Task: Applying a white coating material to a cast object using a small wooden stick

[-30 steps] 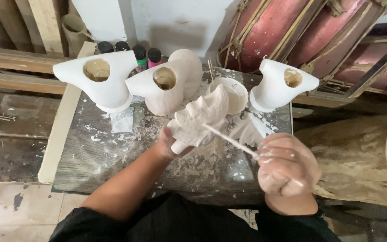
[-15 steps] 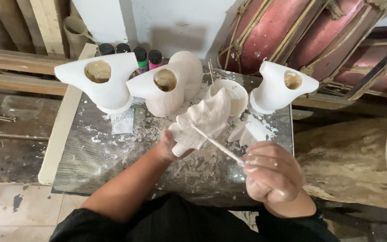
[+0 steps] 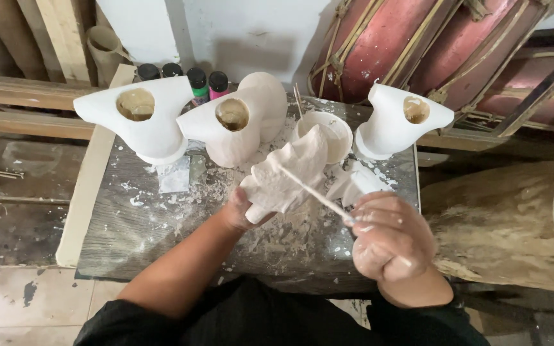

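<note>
Gripping from below, the left hand has its fingers curled tight around the base of a white carved plaster piece, which it holds tilted just above the spattered worktable. Right of the piece, the right hand is closed almost to a fist, fingers pinched narrow around a thin white stick; the stick's far end lies against the piece's ribbed surface. Behind the piece stands a small white cup, nearly touching it. Further left of the piece are two white hollow moulds, each with a round opening on top, and a third mould stands to its right. Small paint bottles with black, green and pink caps line up well behind the piece, near the wall.
</note>
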